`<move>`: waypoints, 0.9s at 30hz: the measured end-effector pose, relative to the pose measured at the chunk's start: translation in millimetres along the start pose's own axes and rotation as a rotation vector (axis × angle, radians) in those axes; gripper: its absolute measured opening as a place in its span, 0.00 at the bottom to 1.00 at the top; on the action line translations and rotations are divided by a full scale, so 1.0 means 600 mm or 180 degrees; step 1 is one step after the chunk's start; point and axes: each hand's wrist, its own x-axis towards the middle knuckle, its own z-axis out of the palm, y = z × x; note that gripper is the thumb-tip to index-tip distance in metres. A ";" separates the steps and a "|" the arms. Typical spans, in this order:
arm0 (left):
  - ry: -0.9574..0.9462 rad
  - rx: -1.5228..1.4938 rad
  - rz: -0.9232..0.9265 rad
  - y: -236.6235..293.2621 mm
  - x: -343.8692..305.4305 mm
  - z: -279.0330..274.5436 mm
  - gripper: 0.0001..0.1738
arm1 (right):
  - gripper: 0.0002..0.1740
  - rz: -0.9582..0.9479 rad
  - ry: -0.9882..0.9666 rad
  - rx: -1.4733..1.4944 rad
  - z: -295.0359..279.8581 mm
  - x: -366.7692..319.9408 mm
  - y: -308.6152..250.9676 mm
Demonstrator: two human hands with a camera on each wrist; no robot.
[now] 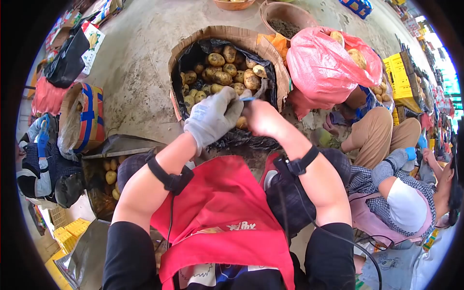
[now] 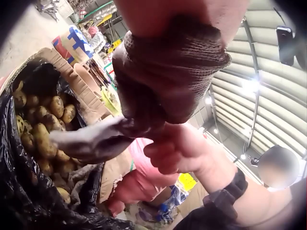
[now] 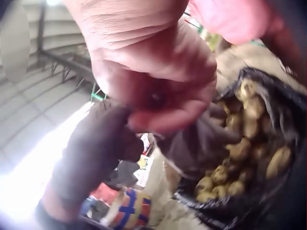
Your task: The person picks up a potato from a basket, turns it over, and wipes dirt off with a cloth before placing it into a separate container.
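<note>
In the head view my left hand, in a grey knit glove, meets my bare right hand above a box of potatoes. Between them is a loose grey glove, its limp end sticking out over the potatoes; a bit of blue shows at it. Curled fingers of my right hand grip this glove in the right wrist view, where its cloth hangs toward the box. My left fingers pinch it close beside them, partly hidden. The cardboard box is lined with a black plastic bag.
A pink sack of potatoes stands right of the box, with a basin of dark soil behind. A striped carton and a dark crate are at left. Another person sits close at right; yellow crates stand beyond.
</note>
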 end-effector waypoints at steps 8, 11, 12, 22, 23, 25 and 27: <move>-0.1278 0.0528 -0.0310 0.014 -0.014 0.000 0.12 | 0.17 0.0439 -0.0320 0.5056 -0.025 -0.027 -0.040; -0.0955 0.0266 0.0094 0.014 -0.015 -0.002 0.12 | 0.21 -0.0658 0.0050 0.4599 -0.018 0.009 -0.022; -0.0917 0.0133 0.0280 0.018 -0.014 -0.005 0.11 | 0.22 -0.1004 0.0110 0.4335 -0.021 0.009 -0.027; -0.0652 0.0072 0.0839 0.028 -0.023 0.005 0.11 | 0.28 -0.0850 -0.1010 0.3641 -0.030 0.045 -0.028; -0.0518 -0.0020 0.0878 0.026 -0.028 0.014 0.10 | 0.35 -0.0650 -0.0905 0.3448 -0.026 0.055 -0.033; -0.0577 -0.0132 0.0845 0.034 -0.026 0.008 0.09 | 0.37 -0.1195 -0.1342 0.4505 -0.019 0.111 -0.022; -0.0728 -0.0238 0.0787 0.051 -0.022 -0.011 0.09 | 0.37 -0.1251 -0.1425 0.4919 -0.021 0.125 -0.041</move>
